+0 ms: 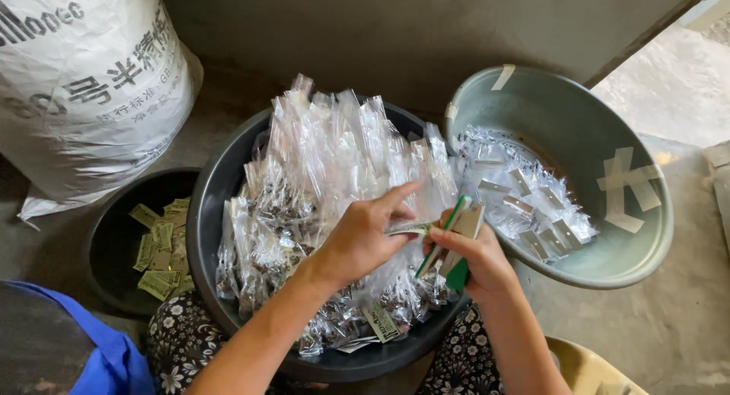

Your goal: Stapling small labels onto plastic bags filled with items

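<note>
L hand (363, 239) fingers pinching paper label (411, 228), R hand (473, 260) fingers round clear bag (464, 226) w/ green strip, over dark basin (207, 212).

A small green-and-white paper label (408, 229) is pinched flat between both hands. A clear plastic packet (465, 222) with a green strip is held upright, tilted, over the basin's right rim.

Heaped clear packets (319, 190) crowd the dark basin (209, 212) under my hands, the white sack (84, 83) blocks my far left, but the green basin's (646, 235) far half lies open.
</note>
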